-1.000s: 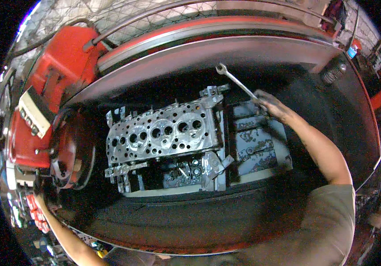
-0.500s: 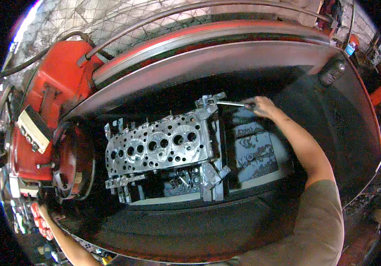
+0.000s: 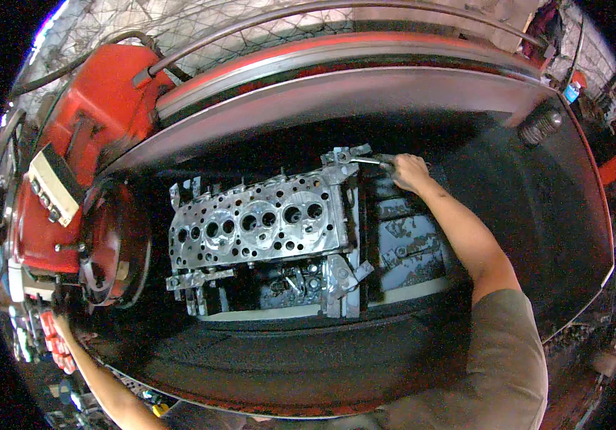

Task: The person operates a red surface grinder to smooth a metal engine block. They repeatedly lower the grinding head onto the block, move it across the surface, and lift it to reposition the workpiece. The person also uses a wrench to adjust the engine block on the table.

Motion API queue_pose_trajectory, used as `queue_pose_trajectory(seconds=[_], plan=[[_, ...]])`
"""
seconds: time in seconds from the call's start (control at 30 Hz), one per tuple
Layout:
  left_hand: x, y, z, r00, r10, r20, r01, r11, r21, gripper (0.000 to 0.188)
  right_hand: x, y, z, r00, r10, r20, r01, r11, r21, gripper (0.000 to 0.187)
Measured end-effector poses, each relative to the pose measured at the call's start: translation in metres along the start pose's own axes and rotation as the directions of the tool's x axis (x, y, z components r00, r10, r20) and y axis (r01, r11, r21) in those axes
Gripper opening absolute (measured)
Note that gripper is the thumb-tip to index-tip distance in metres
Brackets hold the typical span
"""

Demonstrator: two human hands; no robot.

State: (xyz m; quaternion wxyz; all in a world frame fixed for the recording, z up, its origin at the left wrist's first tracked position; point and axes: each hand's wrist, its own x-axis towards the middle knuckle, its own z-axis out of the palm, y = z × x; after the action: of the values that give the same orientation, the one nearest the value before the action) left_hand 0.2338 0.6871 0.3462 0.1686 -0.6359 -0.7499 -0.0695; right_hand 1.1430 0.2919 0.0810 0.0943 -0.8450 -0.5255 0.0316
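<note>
A grey metal cylinder head with rows of round holes lies clamped in a dark machine bed. My right hand is wrapped round the handle of a wrench, whose far end reaches the clamp at the head's back right corner. Another clamp stands at the near right corner, and a bracket sits along the near left side. At the far left edge, my left hand is low beside the red machine body; its fingers are lost in shadow.
A round dark wheel stands left of the cylinder head. Behind the bed runs a metal rail. A dark bottle rests in the back right corner. Wet grey plates lie right of the clamps. A cream control box hangs at left.
My right hand has drawn closer to the back clamp in the picture, and the wrench handle tilts more toward me. The whole view has shifted slightly. My left hand stays beside the machine.
</note>
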Motion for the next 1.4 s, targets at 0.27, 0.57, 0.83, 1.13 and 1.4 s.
queue_pose_trajectory(seconds=[0.27,0.57,0.83,1.13,1.4], plan=[[0.003,-0.004,0.000,1.000,-0.005,0.001,0.005,1.000,0.010,0.045,-0.002,-0.009,-0.002,0.995,0.086,0.050,-0.087,0.996,0.019,0.032],[0.002,-0.010,0.000,1.000,-0.030,0.000,0.030,0.999,0.029,0.045,-0.002,-0.009,0.007,0.994,0.076,-0.085,-0.072,0.996,0.044,0.023],[0.004,-0.010,-0.001,0.999,-0.042,-0.003,0.042,0.999,0.033,0.045,-0.008,-0.012,0.008,0.992,0.090,-0.091,-0.086,0.995,0.051,0.018],[0.008,-0.011,-0.001,1.000,-0.019,-0.017,0.020,0.999,0.030,0.046,-0.002,0.000,0.013,0.980,0.172,0.100,-0.182,0.978,0.101,0.042],[0.015,-0.016,0.006,1.000,0.020,-0.017,-0.019,0.998,0.062,0.046,-0.001,0.020,-0.071,0.996,0.079,-0.035,-0.066,0.956,0.286,0.034]])
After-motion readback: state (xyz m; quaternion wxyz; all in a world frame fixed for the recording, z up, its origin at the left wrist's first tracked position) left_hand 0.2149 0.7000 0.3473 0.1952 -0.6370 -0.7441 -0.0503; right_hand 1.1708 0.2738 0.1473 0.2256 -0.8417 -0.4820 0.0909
